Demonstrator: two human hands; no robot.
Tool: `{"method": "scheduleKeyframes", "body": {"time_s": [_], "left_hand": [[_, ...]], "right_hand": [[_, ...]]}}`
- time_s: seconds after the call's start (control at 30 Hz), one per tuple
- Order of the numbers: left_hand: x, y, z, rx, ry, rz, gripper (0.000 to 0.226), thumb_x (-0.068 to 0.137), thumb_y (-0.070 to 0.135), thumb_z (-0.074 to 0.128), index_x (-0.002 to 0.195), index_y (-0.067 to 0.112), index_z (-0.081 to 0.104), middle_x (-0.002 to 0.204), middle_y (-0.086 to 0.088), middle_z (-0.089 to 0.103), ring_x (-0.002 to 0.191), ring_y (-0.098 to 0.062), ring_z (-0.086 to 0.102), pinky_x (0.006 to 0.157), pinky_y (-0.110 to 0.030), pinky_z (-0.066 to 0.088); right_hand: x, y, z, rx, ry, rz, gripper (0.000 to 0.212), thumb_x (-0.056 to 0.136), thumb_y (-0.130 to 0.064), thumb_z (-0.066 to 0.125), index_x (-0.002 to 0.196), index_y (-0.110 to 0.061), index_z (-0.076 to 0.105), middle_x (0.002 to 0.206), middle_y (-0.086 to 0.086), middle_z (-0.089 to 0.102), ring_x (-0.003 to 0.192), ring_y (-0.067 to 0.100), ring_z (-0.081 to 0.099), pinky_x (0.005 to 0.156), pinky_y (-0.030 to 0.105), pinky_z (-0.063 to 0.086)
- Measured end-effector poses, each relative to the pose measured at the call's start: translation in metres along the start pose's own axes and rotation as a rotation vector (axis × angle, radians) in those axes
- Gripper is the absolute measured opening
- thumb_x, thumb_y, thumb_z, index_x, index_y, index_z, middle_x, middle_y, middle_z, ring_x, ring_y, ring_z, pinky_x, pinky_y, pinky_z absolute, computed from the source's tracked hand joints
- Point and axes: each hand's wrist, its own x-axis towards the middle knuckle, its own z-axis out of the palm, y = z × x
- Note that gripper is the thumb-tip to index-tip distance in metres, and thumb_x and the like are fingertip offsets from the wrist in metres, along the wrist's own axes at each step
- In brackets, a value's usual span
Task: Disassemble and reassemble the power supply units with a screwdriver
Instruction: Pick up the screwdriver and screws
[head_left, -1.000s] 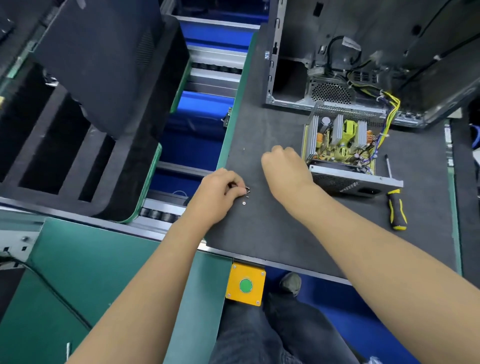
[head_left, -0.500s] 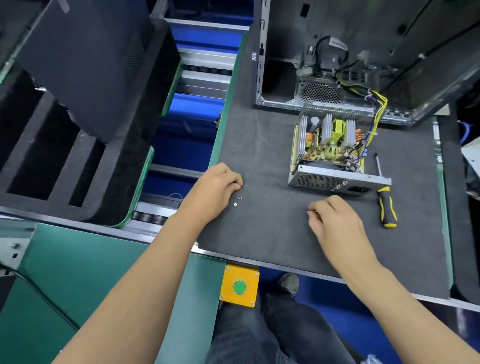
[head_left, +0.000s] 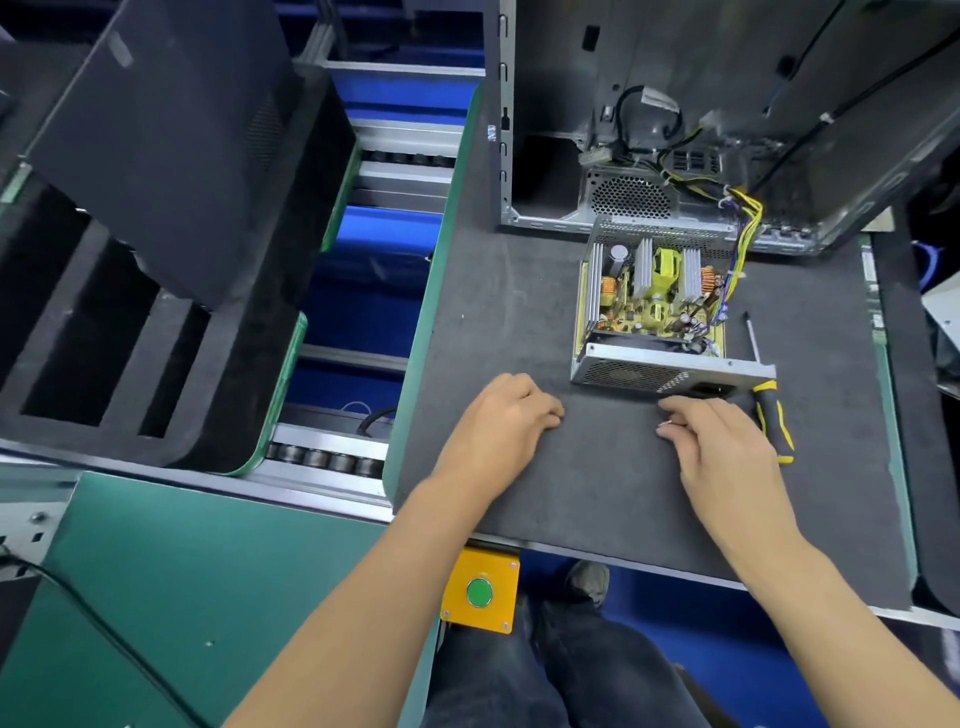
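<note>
Now that my right hand (head_left: 719, 441) has swung back from the screws, pinching something small, it sits beside the screwdriver (head_left: 772, 415); left hand (head_left: 501, 428) rests curled, apparently empty; the open power supply (head_left: 657, 317) waits mid-bench for reassembly.

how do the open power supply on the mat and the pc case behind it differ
The open silver metal power supply unit is a small box lying flat with its cover off, showing a yellow circuit board, heatsinks and coils. The large grey metal computer case is far bigger, lies at the back edge of the dark grey mat and looks mostly hollow, with loose cables. Both are open, perforated sheet metal, and yellow wires run between them.
</note>
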Motion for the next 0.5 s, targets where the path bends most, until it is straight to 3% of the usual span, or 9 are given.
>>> {"method": "scheduleKeyframes", "body": {"time_s": [0.13,0.23,0.33,0.5], "left_hand": [[-0.001,-0.013,-0.012,-0.157,0.176,-0.196,0.010,0.087,0.006,0.074,0.096,0.006,0.077,0.091,-0.003,0.075,0.086,-0.019,0.069,0.087,-0.027,0.052],[-0.005,-0.022,-0.021,-0.230,0.320,-0.283,0.008,0.088,0.005,0.073,0.094,0.008,0.077,0.088,0.010,0.072,0.079,-0.005,0.066,0.082,-0.018,0.052],[-0.010,-0.009,-0.013,-0.183,0.280,-0.142,0.007,0.086,0.005,0.075,0.092,0.009,0.077,0.090,0.004,0.075,0.082,-0.008,0.066,0.082,-0.021,0.052],[-0.008,0.033,0.031,-0.110,0.070,0.182,0.002,0.086,0.006,0.075,0.088,0.007,0.075,0.087,-0.005,0.072,0.080,-0.028,0.065,0.078,-0.039,0.054]], "right_hand": [[0.001,0.001,-0.001,-0.015,-0.009,-0.030,0.014,0.083,0.004,0.072,0.097,-0.001,0.073,0.091,0.012,0.067,0.084,0.033,0.064,0.083,0.037,0.048],[0.001,0.002,-0.002,-0.004,-0.020,-0.012,0.016,0.085,0.004,0.070,0.100,-0.001,0.073,0.095,0.012,0.068,0.087,0.034,0.063,0.085,0.036,0.048],[0.000,0.002,-0.002,0.057,-0.014,0.016,0.021,0.086,0.004,0.069,0.104,-0.004,0.072,0.095,0.009,0.068,0.088,0.030,0.063,0.086,0.033,0.047],[-0.003,0.007,-0.007,0.261,0.020,0.227,0.028,0.087,-0.004,0.070,0.111,-0.018,0.069,0.092,-0.006,0.067,0.082,0.010,0.063,0.084,0.025,0.050]]}}
